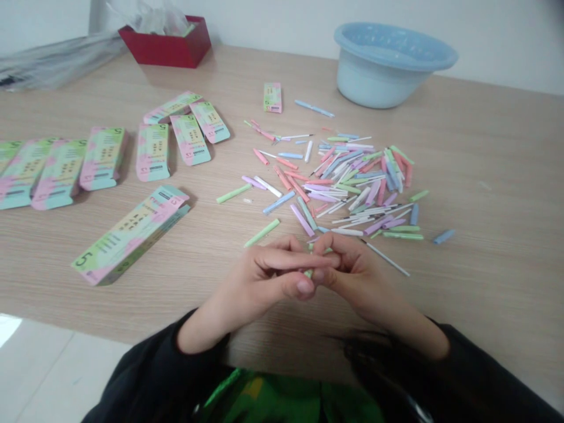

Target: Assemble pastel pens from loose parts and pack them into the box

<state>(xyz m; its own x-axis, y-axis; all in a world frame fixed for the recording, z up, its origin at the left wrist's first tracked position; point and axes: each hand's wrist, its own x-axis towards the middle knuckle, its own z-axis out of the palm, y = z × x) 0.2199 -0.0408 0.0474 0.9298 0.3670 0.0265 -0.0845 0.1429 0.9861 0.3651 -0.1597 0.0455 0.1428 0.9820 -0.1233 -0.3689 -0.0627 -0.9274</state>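
Note:
My left hand (268, 275) and my right hand (358, 277) meet near the table's front edge, fingertips together. Both are closed around a small green pen part (308, 273); the fingers cover most of it, so its exact shape is hidden. Just beyond them spreads a loose pile of pen parts (352, 182): pastel barrels and caps, with thin white refills among them. One refill (388, 258) lies beside my right hand. Left of the hands rests a green barrel (262, 232), apart from the pile.
A long pastel box (132, 232) lies at the left, with several similar boxes (152, 151) behind it. A smaller box (272, 97) stands farther back. At the rear are a blue basin (379, 76) and a red tray (171, 51) holding plastic bags. Clear plastic sleeves (61, 59) lie back left.

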